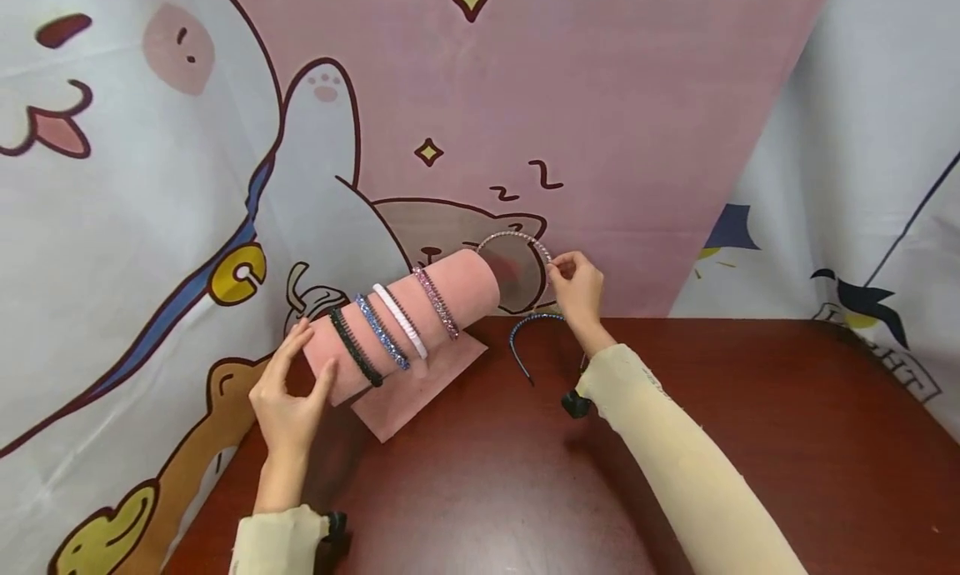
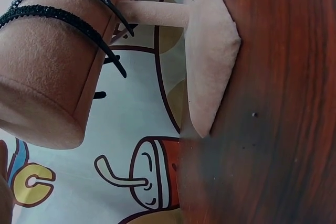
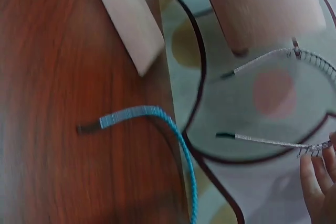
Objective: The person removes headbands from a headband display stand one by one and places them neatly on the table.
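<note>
A pink plush headband stand (image 1: 468,283) has a padded roll on a post over a flat base (image 1: 420,392). My left hand (image 1: 287,404) holds the roll's near-left end between thumb and fingers. Around the roll sit a black headband (image 1: 352,347), a glittery blue one (image 1: 381,332), a white one (image 1: 401,321) and a pink sequined one (image 1: 437,302). Just off the roll's right end, my right hand (image 1: 579,296) pinches one side of a slim silvery headband (image 1: 513,235). In the right wrist view its two tips (image 3: 226,135) point toward the table, apart from the roll.
A braided blue headband (image 1: 517,342) stands on the dark wooden table (image 1: 480,492) behind my right hand, near the back edge. A printed cartoon cloth (image 1: 637,142) hangs close behind the table and along its left side.
</note>
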`<act>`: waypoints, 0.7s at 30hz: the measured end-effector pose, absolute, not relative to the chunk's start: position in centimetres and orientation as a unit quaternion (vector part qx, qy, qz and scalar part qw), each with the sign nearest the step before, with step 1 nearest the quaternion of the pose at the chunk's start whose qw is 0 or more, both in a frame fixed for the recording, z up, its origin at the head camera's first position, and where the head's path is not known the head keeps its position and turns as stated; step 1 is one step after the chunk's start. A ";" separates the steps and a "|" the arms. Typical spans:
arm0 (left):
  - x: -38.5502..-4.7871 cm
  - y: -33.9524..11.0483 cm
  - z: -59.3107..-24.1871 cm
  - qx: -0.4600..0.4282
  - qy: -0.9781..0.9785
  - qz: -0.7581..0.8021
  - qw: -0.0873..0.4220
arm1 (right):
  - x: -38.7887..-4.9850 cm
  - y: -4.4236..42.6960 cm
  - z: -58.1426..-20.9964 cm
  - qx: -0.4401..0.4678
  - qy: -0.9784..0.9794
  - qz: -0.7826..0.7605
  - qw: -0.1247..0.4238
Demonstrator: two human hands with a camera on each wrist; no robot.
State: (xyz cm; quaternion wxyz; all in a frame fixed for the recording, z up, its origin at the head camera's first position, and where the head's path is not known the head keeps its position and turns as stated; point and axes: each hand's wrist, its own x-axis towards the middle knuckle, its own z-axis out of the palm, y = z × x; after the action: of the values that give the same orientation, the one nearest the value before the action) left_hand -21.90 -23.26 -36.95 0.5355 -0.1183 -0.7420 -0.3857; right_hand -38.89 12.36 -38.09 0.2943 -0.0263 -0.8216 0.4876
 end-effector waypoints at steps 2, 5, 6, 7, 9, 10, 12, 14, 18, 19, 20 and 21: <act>-22.0 -23.2 -36.9 -0.120 -0.744 -0.384 0.533 | -38.8 13.6 -38.1 -0.041 -0.824 0.478 0.302; -22.0 -23.2 -37.0 -0.122 -0.743 -0.384 0.534 | -38.5 15.2 -38.1 -0.047 -0.827 0.474 0.300; -22.0 -23.3 -37.0 -0.122 -0.742 -0.384 0.536 | -38.4 15.6 -38.1 -0.047 -0.829 0.472 0.298; -22.0 -23.3 -37.0 -0.120 -0.741 -0.384 0.537 | -38.2 16.0 -38.1 -0.045 -0.830 0.470 0.296; -21.9 -23.4 -37.1 -0.118 -0.740 -0.386 0.539 | -38.0 16.6 -38.1 -0.042 -0.830 0.471 0.295; -21.8 -23.5 -37.1 -0.116 -0.741 -0.386 0.538 | -37.8 16.9 -38.1 -0.042 -0.831 0.469 0.296; -21.7 -23.4 -37.1 -0.114 -0.742 -0.387 0.535 | -37.5 17.5 -38.1 -0.043 -0.830 0.469 0.299; -21.5 -23.3 -37.1 -0.113 -0.744 -0.389 0.532 | -37.1 18.2 -38.1 -0.045 -0.829 0.471 0.299; -21.4 -23.1 -36.9 -0.111 -0.744 -0.392 0.530 | -36.5 19.5 -37.9 -0.047 -0.825 0.480 0.294; -21.4 -23.0 -36.8 -0.111 -0.744 -0.392 0.529 | -36.4 19.8 -37.9 -0.049 -0.825 0.482 0.292; -21.5 -23.0 -36.8 -0.111 -0.744 -0.393 0.529 | -36.3 20.1 -37.8 -0.051 -0.825 0.482 0.292; -21.6 -23.0 -36.7 -0.112 -0.743 -0.394 0.529 | -36.2 20.5 -37.7 -0.052 -0.825 0.481 0.291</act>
State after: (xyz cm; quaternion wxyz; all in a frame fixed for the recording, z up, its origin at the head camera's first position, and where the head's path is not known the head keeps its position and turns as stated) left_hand -21.57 -22.97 -36.71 0.5287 -0.1115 -0.7434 -0.3941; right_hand -36.18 20.50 -37.75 0.2913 -0.0525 -0.8253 0.4808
